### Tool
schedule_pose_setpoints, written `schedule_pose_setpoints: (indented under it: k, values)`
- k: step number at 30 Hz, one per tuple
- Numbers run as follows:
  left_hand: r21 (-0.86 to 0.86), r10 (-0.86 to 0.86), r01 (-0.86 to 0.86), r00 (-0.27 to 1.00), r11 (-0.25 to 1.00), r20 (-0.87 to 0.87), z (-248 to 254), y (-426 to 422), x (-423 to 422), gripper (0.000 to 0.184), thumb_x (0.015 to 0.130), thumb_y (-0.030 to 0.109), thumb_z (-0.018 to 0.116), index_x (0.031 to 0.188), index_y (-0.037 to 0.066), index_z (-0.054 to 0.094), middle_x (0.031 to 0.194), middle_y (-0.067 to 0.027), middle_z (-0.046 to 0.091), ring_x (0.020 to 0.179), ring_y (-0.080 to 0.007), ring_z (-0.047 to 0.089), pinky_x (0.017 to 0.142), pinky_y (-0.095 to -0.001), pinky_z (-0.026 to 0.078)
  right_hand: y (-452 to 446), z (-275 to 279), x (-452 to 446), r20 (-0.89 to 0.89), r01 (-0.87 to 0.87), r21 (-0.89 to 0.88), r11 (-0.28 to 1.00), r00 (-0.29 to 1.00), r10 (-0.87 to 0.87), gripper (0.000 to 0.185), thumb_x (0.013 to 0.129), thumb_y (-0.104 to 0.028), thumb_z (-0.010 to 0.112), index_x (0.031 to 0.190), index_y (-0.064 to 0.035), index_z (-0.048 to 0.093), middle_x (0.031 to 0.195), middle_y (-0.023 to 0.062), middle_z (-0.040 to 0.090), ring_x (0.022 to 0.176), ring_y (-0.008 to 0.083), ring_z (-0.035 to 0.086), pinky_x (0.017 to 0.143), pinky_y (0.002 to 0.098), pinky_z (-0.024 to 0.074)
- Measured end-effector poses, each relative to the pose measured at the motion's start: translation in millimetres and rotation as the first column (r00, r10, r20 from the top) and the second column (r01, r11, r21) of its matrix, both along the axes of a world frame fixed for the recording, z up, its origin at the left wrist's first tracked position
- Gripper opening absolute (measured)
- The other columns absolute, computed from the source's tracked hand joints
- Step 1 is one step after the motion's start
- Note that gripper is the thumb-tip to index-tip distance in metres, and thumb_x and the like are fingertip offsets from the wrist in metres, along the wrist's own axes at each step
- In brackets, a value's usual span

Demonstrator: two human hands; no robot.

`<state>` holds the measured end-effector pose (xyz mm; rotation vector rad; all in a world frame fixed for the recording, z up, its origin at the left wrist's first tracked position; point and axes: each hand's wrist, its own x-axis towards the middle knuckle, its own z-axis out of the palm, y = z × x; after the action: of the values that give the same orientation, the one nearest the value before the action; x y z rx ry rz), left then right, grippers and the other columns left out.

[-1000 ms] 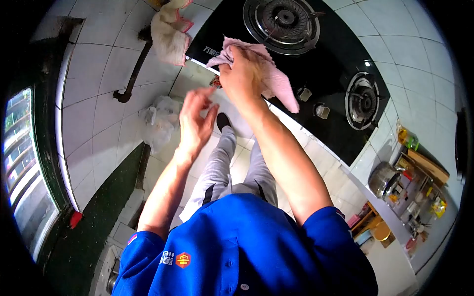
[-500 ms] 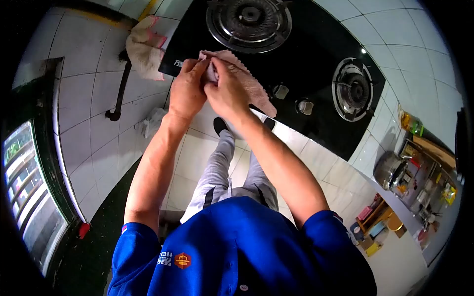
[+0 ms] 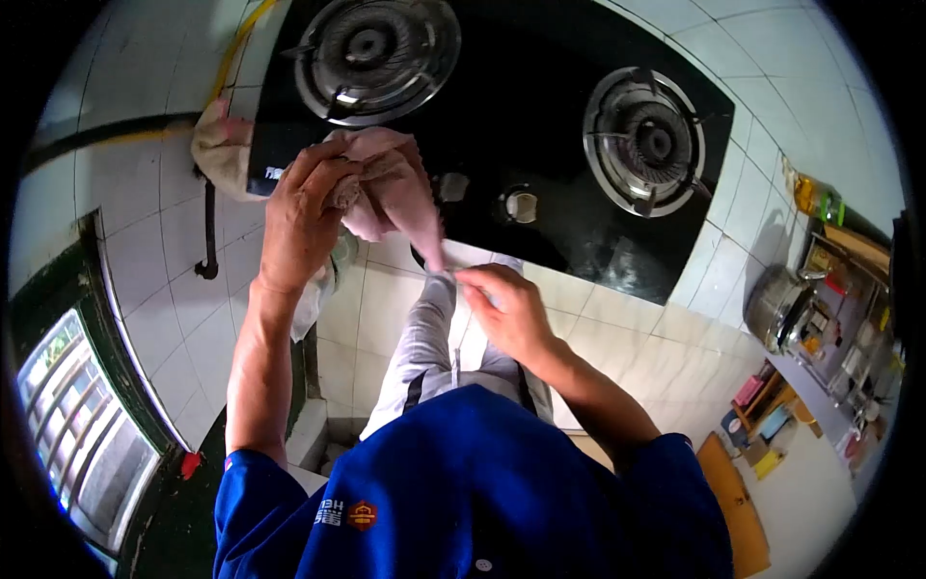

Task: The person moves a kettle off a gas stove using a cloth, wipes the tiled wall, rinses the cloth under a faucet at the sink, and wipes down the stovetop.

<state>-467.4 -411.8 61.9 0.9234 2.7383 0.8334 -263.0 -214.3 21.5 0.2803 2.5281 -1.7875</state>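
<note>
My left hand [image 3: 307,207] is wrapped round the bunched upper part of a pink cloth [image 3: 397,193], over the front left edge of a black gas stove [image 3: 521,116]. The cloth's lower corner hangs down to the fingertips of my right hand [image 3: 503,307], which are pinched on it. Behind the cloth is the left burner [image 3: 371,48]; the right burner [image 3: 644,143] lies farther right. A control knob [image 3: 521,206] shows to the right of the cloth, with another partly beside it.
A beige cloth [image 3: 222,154] hangs at the stove's left corner, near a yellow hose [image 3: 231,53]. A barred window [image 3: 87,425] is at the lower left. On the right, a metal pot [image 3: 775,307] and bottles stand on a counter.
My left hand has gone left with the bunched cloth. My right hand has moved down and right, drawing the cloth's corner out. The view has shifted right across the stove.
</note>
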Motion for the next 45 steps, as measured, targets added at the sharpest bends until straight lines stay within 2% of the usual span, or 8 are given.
schedule_pose_setpoints:
  k: [3, 12, 20, 27, 28, 33, 37, 45]
  values:
    - [-0.056, -0.252, 0.25, 0.967, 0.967, -0.04, 1, 48, -8, 0.038, 0.075, -0.003, 0.069, 0.11, 0.011, 0.068, 0.126, -0.0086, 0.06, 0.114, -0.0299, 0.06, 0.093, -0.0385, 0.053, 42, -13, 25, -0.004, 0.104, 0.049, 0.993, 0.995, -0.103, 0.016, 0.084, 0.002, 0.066, 0.099, -0.0005, 0.068, 0.084, 0.0127, 0.067, 0.075, 0.0242, 0.066, 0.064, 0.0294, 0.0531]
    - [-0.075, -0.469, 0.477, 0.877, 0.876, 0.105, -24, 135, -7, 0.054, 0.077, -0.009, 0.068, 0.124, 0.015, 0.06, 0.134, -0.01, 0.055, 0.119, -0.0328, 0.058, 0.097, -0.0391, 0.054, 130, -40, 52, -0.14, 0.353, 0.239, 0.905, 0.934, -0.327, 0.01, 0.078, -0.008, 0.074, 0.086, -0.0072, 0.068, 0.07, 0.0077, 0.062, 0.06, 0.0253, 0.062, 0.053, 0.0347, 0.0495]
    - [-0.165, -0.342, 0.357, 0.933, 0.92, 0.113, -46, 150, -4, 0.042, 0.072, -0.013, 0.07, 0.11, 0.007, 0.068, 0.124, -0.0112, 0.062, 0.116, -0.0313, 0.059, 0.1, -0.0365, 0.049, 144, -50, 43, -0.275, 0.337, 0.201, 0.92, 0.921, -0.277, 0.012, 0.075, -0.005, 0.077, 0.084, -0.0061, 0.07, 0.065, 0.0053, 0.059, 0.052, 0.0213, 0.057, 0.047, 0.0316, 0.046]
    - [-0.14, -0.289, 0.319, 0.937, 0.937, 0.196, -48, 138, -10, 0.043, 0.069, -0.015, 0.07, 0.107, 0.006, 0.069, 0.118, -0.0117, 0.065, 0.108, -0.031, 0.061, 0.094, -0.0359, 0.051, 140, -57, 44, -0.285, 0.325, 0.426, 0.844, 0.934, -0.216, 0.013, 0.073, -0.009, 0.078, 0.084, -0.0079, 0.071, 0.067, 0.005, 0.061, 0.053, 0.0201, 0.059, 0.049, 0.0301, 0.0476]
    - [-0.19, -0.286, 0.29, 0.957, 0.938, 0.05, -44, 131, -5, 0.041, 0.07, -0.012, 0.07, 0.106, 0.006, 0.07, 0.117, -0.012, 0.065, 0.107, -0.0312, 0.062, 0.093, -0.0366, 0.051, 140, -58, 43, -0.31, 0.341, 0.429, 0.836, 0.925, -0.218, 0.013, 0.073, -0.008, 0.077, 0.084, -0.0074, 0.071, 0.067, 0.0053, 0.062, 0.053, 0.0202, 0.059, 0.049, 0.0299, 0.0477]
    - [-0.216, -0.29, 0.281, 0.957, 0.935, -0.008, -46, 80, -4, 0.036, 0.073, -0.006, 0.069, 0.106, 0.007, 0.07, 0.116, -0.0128, 0.065, 0.104, -0.0328, 0.062, 0.09, -0.0386, 0.051, 135, -57, 39, -0.331, 0.36, 0.468, 0.807, 0.918, -0.217, 0.013, 0.074, -0.005, 0.076, 0.084, -0.0073, 0.07, 0.068, 0.0059, 0.062, 0.056, 0.0231, 0.06, 0.051, 0.032, 0.0485]
    - [-0.093, -0.286, 0.294, 0.954, 0.951, 0.085, -50, 46, -8, 0.033, 0.074, -0.001, 0.072, 0.105, 0.009, 0.071, 0.113, -0.0109, 0.066, 0.1, -0.0321, 0.065, 0.087, -0.038, 0.053, 130, -51, 36, -0.271, 0.342, 0.503, 0.794, 0.934, -0.231, 0.013, 0.075, -0.005, 0.076, 0.085, -0.0092, 0.069, 0.071, 0.006, 0.064, 0.058, 0.0235, 0.061, 0.052, 0.0326, 0.0476]
    - [0.003, -0.379, 0.385, 0.911, 0.923, -0.162, -75, 101, -24, 0.045, 0.071, 0.005, 0.079, 0.113, 0.01, 0.065, 0.116, -0.007, 0.064, 0.106, -0.0304, 0.063, 0.091, -0.0379, 0.054, 116, -58, 7, -0.304, 0.435, 0.532, 0.727, 0.899, -0.316, 0.01, 0.079, -0.011, 0.075, 0.087, -0.0105, 0.069, 0.074, 0.0069, 0.066, 0.06, 0.025, 0.064, 0.054, 0.0332, 0.0493]
